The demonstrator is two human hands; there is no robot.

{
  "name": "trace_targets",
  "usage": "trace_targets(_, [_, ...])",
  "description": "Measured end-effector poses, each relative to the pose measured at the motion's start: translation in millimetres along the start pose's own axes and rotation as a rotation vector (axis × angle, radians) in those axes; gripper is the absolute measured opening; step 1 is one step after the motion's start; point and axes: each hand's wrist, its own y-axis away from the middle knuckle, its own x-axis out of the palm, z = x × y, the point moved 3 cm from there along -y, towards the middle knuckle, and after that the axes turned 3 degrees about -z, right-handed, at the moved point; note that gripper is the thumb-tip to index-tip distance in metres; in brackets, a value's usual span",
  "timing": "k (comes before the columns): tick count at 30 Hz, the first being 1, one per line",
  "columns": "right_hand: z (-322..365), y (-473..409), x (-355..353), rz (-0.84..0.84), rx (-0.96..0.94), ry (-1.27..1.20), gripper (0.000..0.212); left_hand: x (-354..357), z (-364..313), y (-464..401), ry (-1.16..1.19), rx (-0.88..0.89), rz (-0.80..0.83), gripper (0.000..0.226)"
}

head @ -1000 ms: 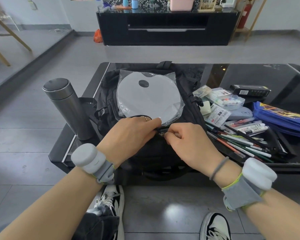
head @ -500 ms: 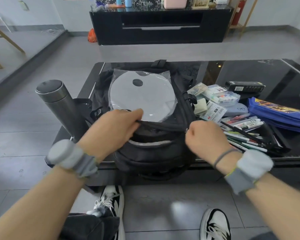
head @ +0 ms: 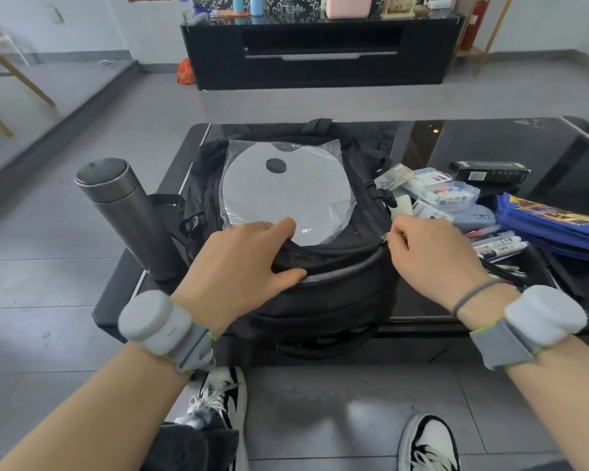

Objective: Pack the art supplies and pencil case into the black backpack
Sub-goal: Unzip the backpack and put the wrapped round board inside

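The black backpack (head: 334, 294) lies flat on the black glass table (head: 490, 141). A white palette in clear plastic (head: 286, 188) rests on top of it. My left hand (head: 238, 266) grips the backpack's front flap, thumb under the fabric edge. At the bag's right corner my right hand (head: 429, 253) pinches the zipper pull (head: 385, 236). The zip is open along the front and shows a grey lining. To the right lie markers and pens (head: 500, 246), a clear box of paints (head: 439, 188) and a blue pencil case (head: 555, 226).
A steel thermos (head: 126, 212) stands at the table's left edge, close to the bag. A black box (head: 487, 171) and a glasses case (head: 473, 217) lie among the supplies. A black TV cabinet (head: 320, 52) stands across the floor. My shoes (head: 221, 399) are under the table's front edge.
My right hand has drawn the zipper pull from the middle of the bag to its right corner, opening the front zip. My left hand kept hold of the flap.
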Motion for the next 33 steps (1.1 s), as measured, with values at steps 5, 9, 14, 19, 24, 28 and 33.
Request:
trace_targets(5, [-1.9,0.9,-3.6,0.025,-0.026,-0.073,0.023,2.5,-10.1,-9.9,-0.343,-0.002,-0.032,0.024])
trace_targets(9, [-8.2,2.1,-7.7,0.041,-0.043,-0.046,0.022,-3.2,-7.3,-17.2,-0.313,0.069,-0.103,0.024])
trace_targets(14, [-20.1,-5.3,1.0,0.007,-0.063,0.050,0.024,-10.4,-10.5,-22.9,-0.303,0.194,-0.175,0.018])
trace_targets(19, [-27.6,-25.0,27.4,-0.020,-0.043,0.093,0.032,-10.7,-3.7,-23.9,-0.269,0.281,-0.181,0.023])
trace_targets(24, [-28.8,-60.0,46.3,-0.018,-0.013,0.034,0.035,-3.9,-1.6,-22.6,-0.142,0.275,-0.135,0.023])
trace_targets(28, [-25.0,-83.5,60.0,-0.015,0.002,-0.019,0.032,-1.3,4.6,-24.8,-0.054,0.294,-0.124,0.025])
trace_targets(33, [-23.4,-109.3,71.7,0.015,0.044,-0.050,0.031,-3.5,7.8,-26.4,-0.003,0.317,-0.154,0.027])
